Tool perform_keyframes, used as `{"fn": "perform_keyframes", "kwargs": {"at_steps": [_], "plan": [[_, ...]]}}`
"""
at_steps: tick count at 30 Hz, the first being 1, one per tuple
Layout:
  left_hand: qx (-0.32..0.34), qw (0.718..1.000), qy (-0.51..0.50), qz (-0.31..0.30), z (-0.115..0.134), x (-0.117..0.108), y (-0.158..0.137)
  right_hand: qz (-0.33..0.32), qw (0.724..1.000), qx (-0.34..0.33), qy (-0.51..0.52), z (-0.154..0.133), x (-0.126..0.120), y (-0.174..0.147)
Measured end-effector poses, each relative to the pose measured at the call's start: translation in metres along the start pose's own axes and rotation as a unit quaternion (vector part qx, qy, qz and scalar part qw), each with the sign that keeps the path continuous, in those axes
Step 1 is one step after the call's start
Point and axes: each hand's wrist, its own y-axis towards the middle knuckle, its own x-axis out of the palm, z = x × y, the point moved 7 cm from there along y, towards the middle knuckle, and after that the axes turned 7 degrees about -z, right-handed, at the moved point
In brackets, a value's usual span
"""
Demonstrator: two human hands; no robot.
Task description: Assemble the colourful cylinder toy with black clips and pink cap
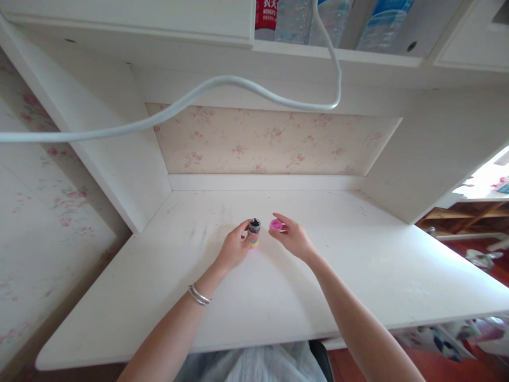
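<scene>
My left hand (234, 248) grips a small open jar (254, 232) that stands on the white desk (278, 297); the jar has a dark top and a colourful label. Just to its right, my right hand (293, 237) holds a pink lid (275, 224) between its fingertips, a little apart from the jar's mouth. Two thin bangles (198, 295) circle my left wrist.
A white cable (222, 82) loops across the view above the desk. Side panels of the hutch close in the desk at left and right, with floral wallpaper at the back. Water bottles (294, 18) stand on the upper shelf. Clutter lies on the floor at right.
</scene>
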Motion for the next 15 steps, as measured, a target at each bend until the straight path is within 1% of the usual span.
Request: {"fn": "perform_keyframes", "kwargs": {"at_steps": [2,3,5,7,10,13,15], "plan": [[-0.006,1.000,-0.009,-0.004,-0.001,0.000,0.000,0.003,1.000,-0.011,0.017,-0.016,-0.003,0.002],[-0.010,1.000,-0.011,-0.005,-0.002,0.000,0.001,0.008,1.000,-0.022,0.009,-0.024,-0.006,0.003],[-0.014,1.000,-0.012,-0.005,-0.004,0.000,0.001,0.016,0.997,-0.061,-0.040,-0.040,-0.010,0.006],[-0.011,1.000,-0.009,-0.004,-0.003,-0.001,0.001,0.010,0.987,-0.122,-0.103,-0.055,-0.010,0.008],[0.002,1.000,-0.002,-0.011,0.003,-0.001,-0.001,-0.015,0.969,-0.202,-0.144,-0.071,-0.004,0.011],[0.023,0.999,0.016,-0.022,0.010,0.000,-0.002,-0.046,0.962,-0.231,-0.138,-0.078,-0.002,0.012],[0.044,0.998,0.043,-0.022,0.015,0.000,-0.003,-0.081,0.958,-0.238,-0.139,-0.082,0.000,0.012]]}}
